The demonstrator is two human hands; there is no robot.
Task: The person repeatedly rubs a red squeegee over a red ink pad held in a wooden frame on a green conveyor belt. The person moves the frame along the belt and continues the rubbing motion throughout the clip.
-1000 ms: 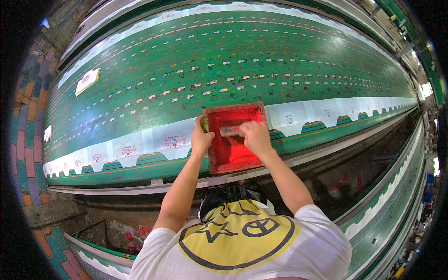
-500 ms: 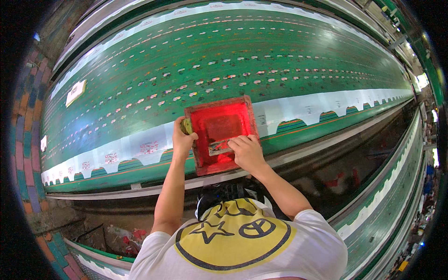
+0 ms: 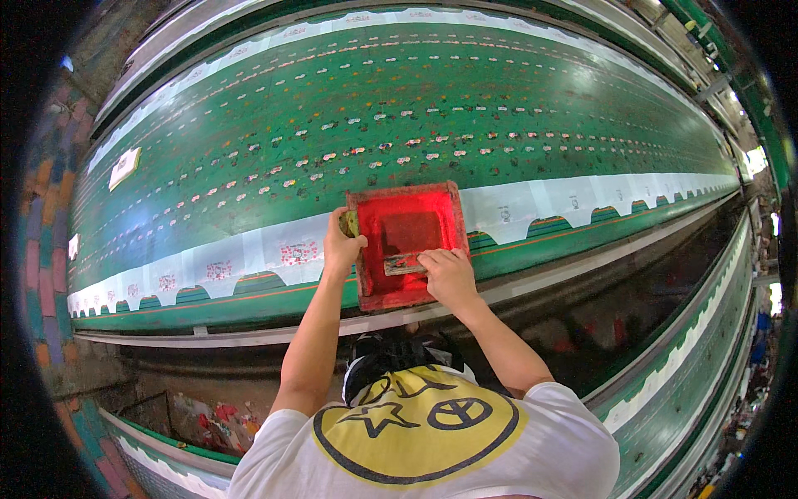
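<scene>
A square, red-stained screen-printing frame (image 3: 371, 294) rests over the strip of white cut fabric (image 3: 264, 250) along the near edge of a long green table. My left hand (image 3: 342, 249) is closed around the frame's left side, where a yellow-green piece (image 3: 352, 223) sits. My right hand (image 3: 450, 274) is closed on a squeegee (image 3: 401, 264) inside the frame, just below its darker central window (image 3: 411, 232). The squeegee's far end is hidden under my fingers. Just left of the frame, the fabric carries a red print (image 3: 299, 252).
Rows of small coloured marks run along the green table (image 3: 332, 91). A pale rectangular board (image 3: 125, 168) lies at its left. More white fabric (image 3: 573, 202) continues right, with faint prints. A pale rail (image 3: 274, 337) edges the table; behind me stands another green table (image 3: 665, 441).
Both my hands and the frame have moved right along the fabric strip by about one panel. A red print now shows where the frame stood. My grip on frame and squeegee is unchanged.
</scene>
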